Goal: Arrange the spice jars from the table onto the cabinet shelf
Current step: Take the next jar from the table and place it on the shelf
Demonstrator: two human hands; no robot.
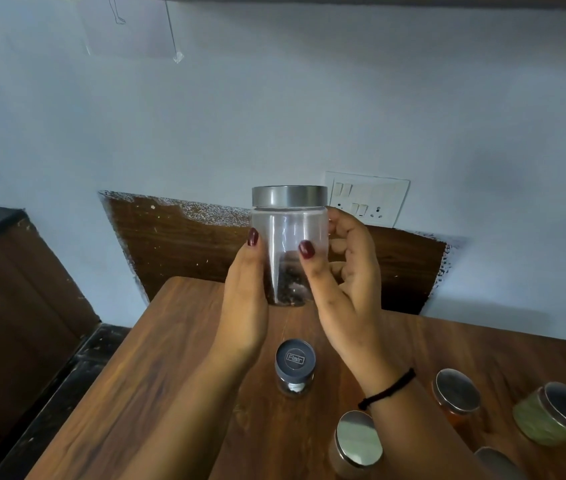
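Jar (288, 230) in L hand (245, 306), R hand (347, 282)

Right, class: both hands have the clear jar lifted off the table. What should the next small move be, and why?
Probably carry the clear jar, kept upright, toward the cabinet shelf, which is out of view. The left hand and right hand both grip it, its lid is on, and it hangs clear of the table, where other jars wait.
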